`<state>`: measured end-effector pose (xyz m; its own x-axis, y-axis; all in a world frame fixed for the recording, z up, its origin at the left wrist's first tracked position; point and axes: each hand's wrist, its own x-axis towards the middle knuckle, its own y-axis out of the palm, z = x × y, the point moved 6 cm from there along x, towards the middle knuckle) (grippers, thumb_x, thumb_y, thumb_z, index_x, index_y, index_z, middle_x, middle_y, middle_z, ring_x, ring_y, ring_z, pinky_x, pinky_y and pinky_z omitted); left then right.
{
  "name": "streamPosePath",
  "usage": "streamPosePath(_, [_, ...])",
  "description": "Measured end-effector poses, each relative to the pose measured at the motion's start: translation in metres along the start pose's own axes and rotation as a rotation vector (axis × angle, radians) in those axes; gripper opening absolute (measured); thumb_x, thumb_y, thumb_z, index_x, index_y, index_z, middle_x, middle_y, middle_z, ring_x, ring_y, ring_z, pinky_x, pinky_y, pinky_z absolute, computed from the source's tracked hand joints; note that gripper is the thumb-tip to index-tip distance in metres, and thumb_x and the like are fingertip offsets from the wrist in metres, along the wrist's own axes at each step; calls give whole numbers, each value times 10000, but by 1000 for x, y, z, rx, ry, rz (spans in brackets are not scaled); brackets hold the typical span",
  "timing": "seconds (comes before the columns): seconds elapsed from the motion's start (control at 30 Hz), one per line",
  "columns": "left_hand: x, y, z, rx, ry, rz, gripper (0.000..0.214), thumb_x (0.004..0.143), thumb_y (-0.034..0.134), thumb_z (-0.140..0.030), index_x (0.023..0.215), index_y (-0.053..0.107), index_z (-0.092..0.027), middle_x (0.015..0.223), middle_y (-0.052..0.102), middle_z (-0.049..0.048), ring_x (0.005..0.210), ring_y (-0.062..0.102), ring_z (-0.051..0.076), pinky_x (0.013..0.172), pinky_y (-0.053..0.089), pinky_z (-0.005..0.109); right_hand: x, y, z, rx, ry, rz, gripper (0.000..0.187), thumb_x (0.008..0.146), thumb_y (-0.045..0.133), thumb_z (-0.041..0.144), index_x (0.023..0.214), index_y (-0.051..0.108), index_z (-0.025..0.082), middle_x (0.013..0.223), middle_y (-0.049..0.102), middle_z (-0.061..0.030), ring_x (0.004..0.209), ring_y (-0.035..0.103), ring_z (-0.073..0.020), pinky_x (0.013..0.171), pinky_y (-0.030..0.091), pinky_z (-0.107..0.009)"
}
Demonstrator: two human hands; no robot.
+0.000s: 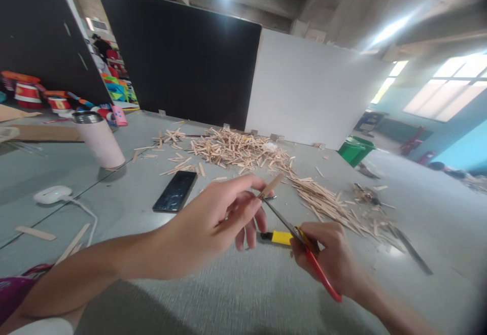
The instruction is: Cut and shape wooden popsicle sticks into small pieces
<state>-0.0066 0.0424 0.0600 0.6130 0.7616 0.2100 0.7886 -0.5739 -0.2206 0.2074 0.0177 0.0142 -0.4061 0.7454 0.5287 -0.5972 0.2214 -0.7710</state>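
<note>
My left hand pinches a thin flat wooden stick between thumb and fingers, over the grey table. In my right hand is a pair of scissors with red handles, its blades pointing up and left. The blade tips meet the wooden stick close to my left fingertips; whether they have cut into it I cannot tell. Beneath the scissors a yellow-handled tool with a black end lies on the table, partly hidden by my right hand. Behind my hands spreads a heap of short wooden pieces.
A black phone lies left of the heap, near a pink bottle and a white device with a cable. Longer wooden sticks lie at right, with a metal blade beyond. A green bin stands past the table.
</note>
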Motion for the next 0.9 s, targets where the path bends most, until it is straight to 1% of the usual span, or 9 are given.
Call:
streamPosePath(0.1, [1, 2, -1, -87, -28, 76, 277, 1159, 483, -443, 1116, 589, -190, 923, 762, 44, 686, 711, 115, 623, 583, 209, -3, 2, -2, 10, -17, 0, 349, 811, 578, 75, 655, 318, 248, 561, 341, 90, 491, 281, -89, 485, 239, -256])
streamPosePath(0.23, [2, 6, -5, -266, -40, 172, 178, 1161, 500, -363, 1193, 577, -205, 855, 722, 9, 610, 677, 94, 561, 543, 178, -4, 2, -4, 9, -66, -16, 344, 810, 569, 60, 656, 329, 252, 555, 361, 91, 487, 291, -94, 495, 241, -270])
streamPosePath(0.37, [5, 11, -4, -462, -23, 274, 139, 1167, 481, -295, 1198, 589, -214, 811, 713, 4, 522, 641, 76, 512, 512, 164, -6, 3, -5, 53, -93, -27, 353, 821, 577, 61, 646, 339, 254, 545, 379, 89, 486, 297, -99, 502, 236, -280])
streamPosePath(0.53, [14, 14, 5, -617, 40, 393, 149, 1164, 487, -281, 1233, 611, -236, 810, 726, 12, 529, 673, 94, 528, 550, 179, -4, 7, -13, 108, -70, 3, 360, 814, 579, 66, 643, 330, 261, 537, 376, 85, 486, 294, -106, 507, 231, -289])
streamPosePath(0.6, [19, 14, 9, -663, 53, 409, 153, 1161, 495, -284, 1238, 618, -237, 800, 724, 10, 539, 685, 100, 530, 562, 176, -2, 9, -16, 143, -52, 30, 355, 820, 574, 74, 638, 334, 261, 533, 377, 80, 487, 292, -108, 505, 236, -287])
streamPosePath(0.7, [27, 14, 15, -708, 55, 404, 145, 1146, 536, -303, 1237, 623, -231, 774, 716, 2, 520, 690, 112, 490, 560, 171, 2, 11, -19, 198, -22, 78, 370, 848, 582, 107, 640, 319, 261, 548, 358, 74, 508, 271, -113, 502, 233, -286])
streamPosePath(0.8, [34, 14, 19, -728, 56, 408, 183, 1127, 585, -336, 1272, 613, -228, 782, 730, 7, 539, 718, 132, 466, 567, 174, 6, 13, -21, 253, 4, 142, 394, 892, 589, 147, 639, 306, 256, 561, 344, 72, 517, 250, -111, 505, 229, -287])
streamPosePath(0.9, [37, 14, 22, -730, 58, 433, 220, 1118, 606, -365, 1294, 604, -235, 796, 748, 12, 559, 739, 144, 470, 581, 180, 9, 16, -23, 311, 18, 195, 407, 927, 586, 192, 632, 312, 250, 560, 345, 74, 503, 259, -100, 509, 231, -283])
